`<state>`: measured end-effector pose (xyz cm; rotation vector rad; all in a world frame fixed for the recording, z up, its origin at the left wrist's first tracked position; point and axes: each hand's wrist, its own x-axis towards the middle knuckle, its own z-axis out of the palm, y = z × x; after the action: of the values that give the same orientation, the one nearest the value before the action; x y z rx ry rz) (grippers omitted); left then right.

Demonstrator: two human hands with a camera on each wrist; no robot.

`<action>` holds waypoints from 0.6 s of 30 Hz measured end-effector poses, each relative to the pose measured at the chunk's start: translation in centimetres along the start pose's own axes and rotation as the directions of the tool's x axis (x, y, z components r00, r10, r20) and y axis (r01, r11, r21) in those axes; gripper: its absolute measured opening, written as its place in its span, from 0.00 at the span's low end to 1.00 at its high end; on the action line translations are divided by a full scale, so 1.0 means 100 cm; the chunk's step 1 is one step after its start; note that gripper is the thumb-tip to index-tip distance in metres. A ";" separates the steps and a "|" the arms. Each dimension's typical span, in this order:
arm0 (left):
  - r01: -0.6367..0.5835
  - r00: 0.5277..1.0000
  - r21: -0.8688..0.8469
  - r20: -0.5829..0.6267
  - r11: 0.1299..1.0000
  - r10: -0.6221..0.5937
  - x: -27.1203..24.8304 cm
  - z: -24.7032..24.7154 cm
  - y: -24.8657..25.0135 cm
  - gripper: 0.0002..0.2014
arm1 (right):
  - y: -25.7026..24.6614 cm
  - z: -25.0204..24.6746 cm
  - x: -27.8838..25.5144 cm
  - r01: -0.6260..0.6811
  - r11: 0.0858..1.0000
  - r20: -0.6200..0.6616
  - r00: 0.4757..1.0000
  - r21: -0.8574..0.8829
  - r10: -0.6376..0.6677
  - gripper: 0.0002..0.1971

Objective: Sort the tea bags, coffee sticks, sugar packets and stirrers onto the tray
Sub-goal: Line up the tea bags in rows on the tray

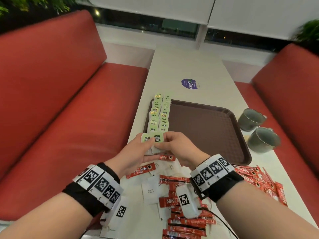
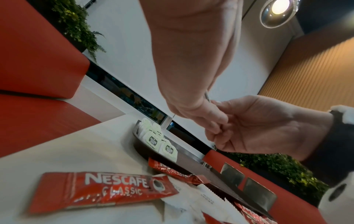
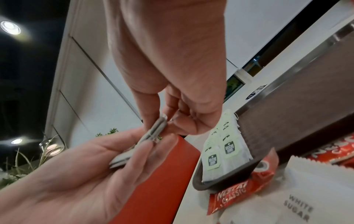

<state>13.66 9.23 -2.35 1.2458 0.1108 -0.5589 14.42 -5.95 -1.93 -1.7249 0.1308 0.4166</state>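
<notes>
Both hands met just short of the near left corner of the tray (image 1: 207, 128), sharing a small stack of tea bags (image 1: 152, 139). Left hand (image 1: 136, 152) lay palm up with its fingers (image 3: 138, 153) loosely curled under the stack, cradling it; right hand (image 1: 179, 149) pinched the top tea bag by its green tag between thumb and forefinger, as the right wrist view showed edge-on. Neither hand was free.

Table (image 1: 181, 66), long and narrow, ran away from the person, and the tray sat on its right half with its long sides following the same line. Two rows of tea bags (image 1: 159, 114) lay overlapped along the tray's left edge, their axis running from the far left corner toward the near left corner, ending just beyond the hands. The open slot therefore seemed to lie directly ahead of the fingertips, slightly nearer the right hand, so that hand appeared better placed to lay the next bag.

Coffee sticks (image 1: 186, 202) and sugar packets (image 1: 150, 192) remained scattered on the table's near end, beneath and behind the wrists, none yet on the tray. Two metal cups (image 1: 257, 128) stood beside the tray's right edge. No stirrers could be made out.
</notes>
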 end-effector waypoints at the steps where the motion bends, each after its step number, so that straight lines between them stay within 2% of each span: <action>1: 0.015 1.000 -0.006 -0.022 1.000 -0.015 0.002 0.002 0.001 0.13 | 0.000 -0.002 0.000 -0.010 0.999 -0.017 1.000 0.032 0.011 0.08; 3: 0.026 0.998 0.026 -0.057 0.999 -0.025 0.007 0.005 0.004 0.12 | 0.001 -0.009 0.003 -0.012 0.999 -0.076 0.997 0.051 0.016 0.04; 5: -0.013 0.995 0.201 -0.095 0.980 0.033 0.018 0.001 0.005 0.11 | 0.001 -0.019 0.006 -0.003 0.999 -0.188 0.982 0.044 0.011 0.06; 6: -0.049 0.989 0.356 -0.116 0.933 0.096 0.025 -0.003 0.007 0.10 | 0.002 -0.024 0.010 0.004 0.999 -0.240 0.971 0.043 0.007 0.08; 8: -0.094 0.960 0.611 -0.153 0.786 0.233 0.037 -0.011 0.010 0.09 | 0.006 -0.031 0.019 -0.008 1.000 -0.301 0.953 -0.003 0.006 0.08; 9: -0.105 0.944 0.662 -0.168 0.742 0.284 0.043 -0.014 0.010 0.09 | 0.008 -0.032 0.024 -0.029 0.998 -0.315 0.949 -0.048 0.012 0.08; 11: -0.126 0.925 0.682 -0.182 0.720 0.334 0.053 -0.019 0.010 0.10 | 0.012 -0.032 0.033 -0.088 0.988 -0.304 0.952 -0.127 0.046 0.07; 14: -0.111 0.934 0.748 -0.147 0.654 0.326 0.068 -0.022 0.007 0.07 | 0.017 -0.029 0.041 -0.154 0.955 -0.249 0.964 -0.255 0.089 0.03; 16: -0.079 0.953 0.824 -0.103 0.561 0.286 0.076 -0.023 0.006 0.07 | 0.020 -0.026 0.044 -0.187 0.923 -0.229 0.967 -0.336 0.113 0.07; 18: -0.067 0.969 0.877 -0.057 0.475 0.242 0.080 -0.024 0.007 0.12 | 0.022 -0.024 0.049 -0.217 0.888 -0.220 0.966 -0.407 0.135 0.09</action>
<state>21.42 8.85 -5.61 2.3102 -0.1811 -0.3210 18.78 -7.97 -5.32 -2.1985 0.3573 0.4391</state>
